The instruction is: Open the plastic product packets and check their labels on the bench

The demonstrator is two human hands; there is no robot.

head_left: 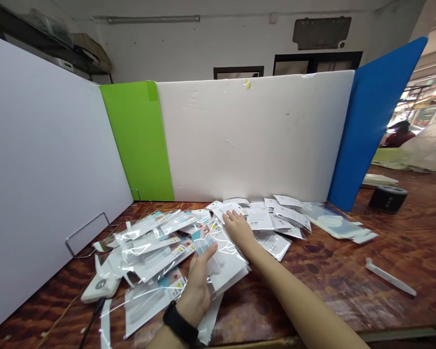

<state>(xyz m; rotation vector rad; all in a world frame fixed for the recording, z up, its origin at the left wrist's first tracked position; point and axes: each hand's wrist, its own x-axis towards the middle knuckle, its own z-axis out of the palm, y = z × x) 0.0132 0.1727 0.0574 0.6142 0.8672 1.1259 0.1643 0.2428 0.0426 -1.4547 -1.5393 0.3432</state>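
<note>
My left hand (199, 286), with a black band on its wrist, grips a small stack of clear-wrapped card packets (225, 264). Its thumb lies on top of the stack, and the fingers beneath are mostly hidden. Just beyond, my right hand (239, 229) rests with fingers apart on a white card packet (223, 209) in the pile; its thumb is hidden. Overlapping packets (156, 252) with teal picture corners and yellow marks spread to the left. Other packets (259, 219) lie white side up on the right.
White, green (138, 140) and blue (378, 126) panels wall in the brown table (312, 291). A white device (101, 287) with a black cable and a wire stand (89, 235) are at left. Clear bags (334, 220), a white plastic strip (390, 278) and a black speaker-like object (388, 198) lie right.
</note>
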